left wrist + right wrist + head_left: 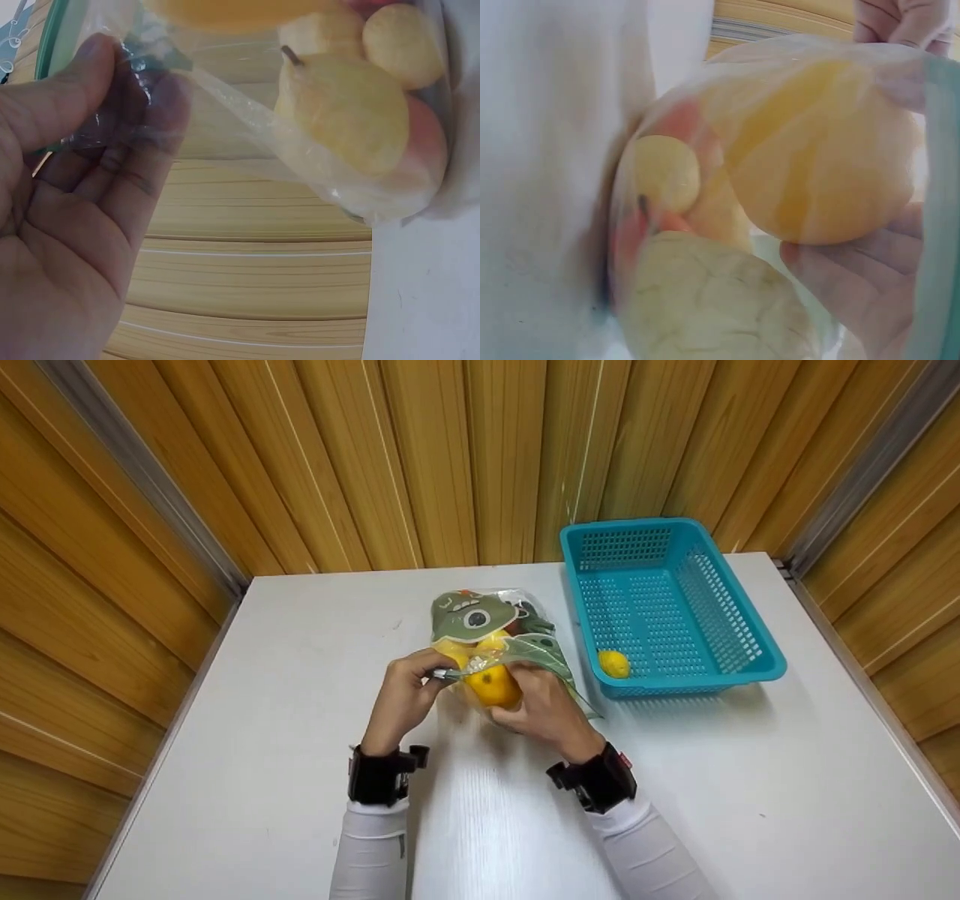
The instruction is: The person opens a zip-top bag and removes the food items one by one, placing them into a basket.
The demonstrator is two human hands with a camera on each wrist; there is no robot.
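A clear plastic bag (457, 619) with a green cartoon print lies on the table, full of fruit. My left hand (405, 694) pinches its rim between thumb and fingers. In the bag's mouth, my right hand (551, 709) holds a round yellow-orange fruit (493, 686); the right wrist view shows the fingers beneath that fruit (825, 165) through the plastic. Deeper in the bag, a yellow pear (345, 112) and a small round yellow fruit (405, 45) appear in the left wrist view. A pale fruit with brownish lines (712, 300) is near the right hand.
A turquoise perforated basket (772, 667) stands to the right of the bag, with a lemon (614, 664) in its near left corner. Wood-look panels (435, 457) rise behind and at both sides of the white table (300, 697).
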